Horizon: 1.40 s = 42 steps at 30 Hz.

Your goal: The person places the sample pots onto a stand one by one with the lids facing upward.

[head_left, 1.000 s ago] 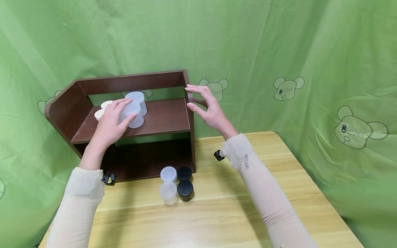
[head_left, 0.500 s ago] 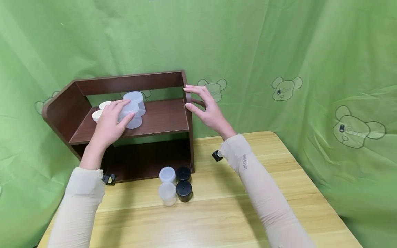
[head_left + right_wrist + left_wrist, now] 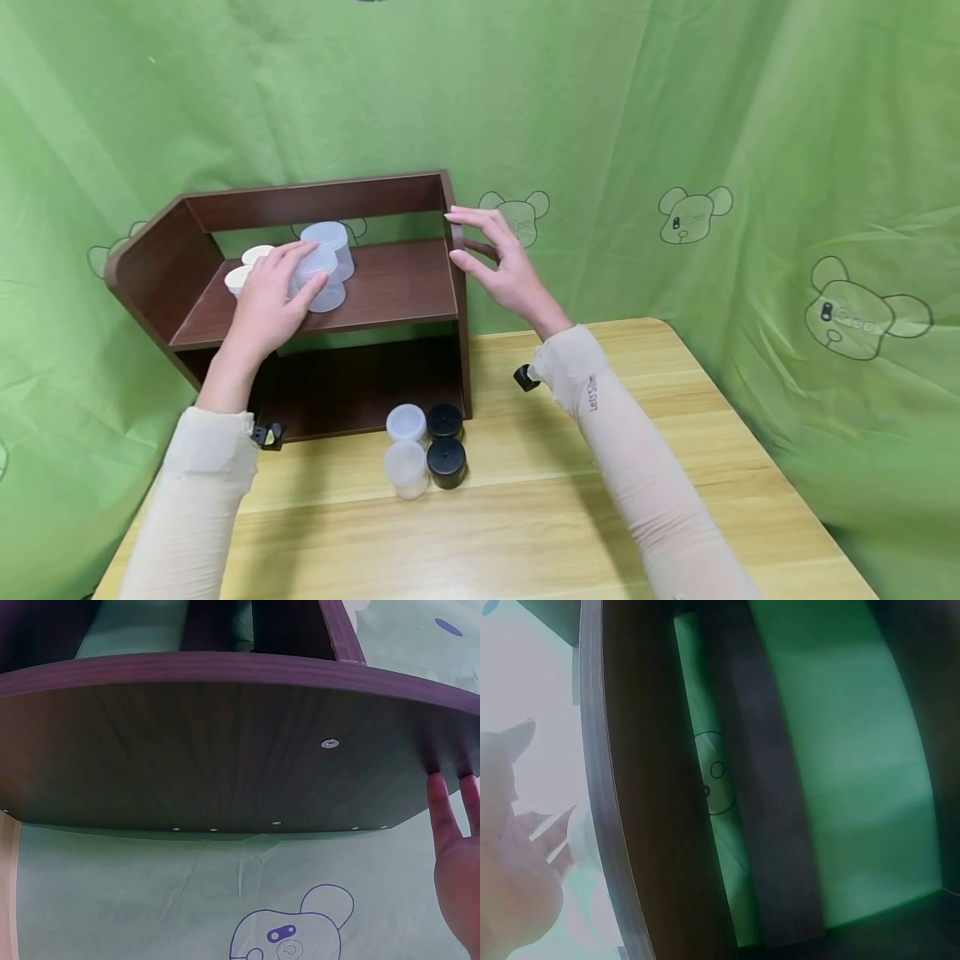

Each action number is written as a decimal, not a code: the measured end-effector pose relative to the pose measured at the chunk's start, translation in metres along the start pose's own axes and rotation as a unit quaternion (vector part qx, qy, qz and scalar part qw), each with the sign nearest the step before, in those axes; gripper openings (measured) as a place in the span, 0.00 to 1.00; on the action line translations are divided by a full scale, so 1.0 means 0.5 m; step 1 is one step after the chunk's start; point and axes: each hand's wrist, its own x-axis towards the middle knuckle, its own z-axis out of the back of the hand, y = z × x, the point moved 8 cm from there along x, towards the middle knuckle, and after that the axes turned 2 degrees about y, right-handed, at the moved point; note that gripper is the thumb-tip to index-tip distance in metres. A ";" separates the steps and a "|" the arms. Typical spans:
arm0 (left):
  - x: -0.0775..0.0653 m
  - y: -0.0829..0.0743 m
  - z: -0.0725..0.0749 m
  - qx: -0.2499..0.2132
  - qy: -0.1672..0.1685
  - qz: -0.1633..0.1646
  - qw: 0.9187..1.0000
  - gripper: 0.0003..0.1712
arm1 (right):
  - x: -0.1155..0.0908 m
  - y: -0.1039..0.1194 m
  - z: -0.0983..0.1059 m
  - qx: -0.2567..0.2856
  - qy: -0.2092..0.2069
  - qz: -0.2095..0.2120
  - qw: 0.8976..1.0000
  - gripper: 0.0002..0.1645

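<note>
Now, left fingers (image 3: 291, 251) grip a frosted cylindrical jar (image 3: 317, 262); extended right fingers (image 3: 483, 221) touch grained brown shelving (image 3: 397, 287).

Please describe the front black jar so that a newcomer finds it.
Find the brown two-tier shelf. On the wooden table before its right end, two translucent jars stand left of the front black jar and the rear black jar. The front one is black, unlike the translucent pair, and farther from the shelf than its black neighbour.

Green cloth (image 3: 585, 100) enclosing a table (image 3: 495, 537) suggests a studio.
</note>
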 end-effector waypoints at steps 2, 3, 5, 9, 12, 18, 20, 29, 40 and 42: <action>-0.001 0.000 0.000 0.001 -0.005 -0.001 1.000 0.31 | 0.000 0.000 0.000 0.000 0.000 0.001 1.000 0.28; -0.001 0.001 -0.001 0.002 -0.008 0.000 1.000 0.31 | 0.000 0.000 0.000 -0.001 0.000 0.001 1.000 0.28; -0.002 0.003 -0.001 0.004 -0.014 0.003 1.000 0.32 | 0.000 0.000 0.000 -0.001 0.000 0.002 1.000 0.28; -0.006 0.007 0.001 0.009 -0.029 0.013 0.999 0.35 | 0.000 0.000 -0.001 0.000 0.000 0.001 1.000 0.28; -0.008 0.007 0.007 0.013 -0.042 0.019 0.999 0.36 | 0.000 0.000 -0.001 0.000 0.000 0.002 1.000 0.28; -0.018 -0.006 0.022 0.011 -0.080 0.010 0.997 0.35 | 0.000 0.002 0.002 0.001 -0.001 0.003 1.000 0.28; -0.023 -0.015 0.027 0.009 -0.095 -0.001 0.995 0.35 | -0.001 0.002 0.003 0.001 -0.001 0.003 1.000 0.28; -0.063 -0.080 0.025 0.012 -0.153 -0.081 0.985 0.35 | 0.000 0.000 0.003 0.001 0.001 0.003 1.000 0.28; -0.141 -0.123 -0.030 0.007 -0.140 -0.140 0.980 0.34 | 0.002 -0.001 0.002 -0.001 0.002 0.004 1.000 0.28; -0.155 -0.126 -0.047 0.006 -0.130 -0.145 0.981 0.34 | 0.002 -0.001 0.003 -0.002 0.001 0.004 1.000 0.28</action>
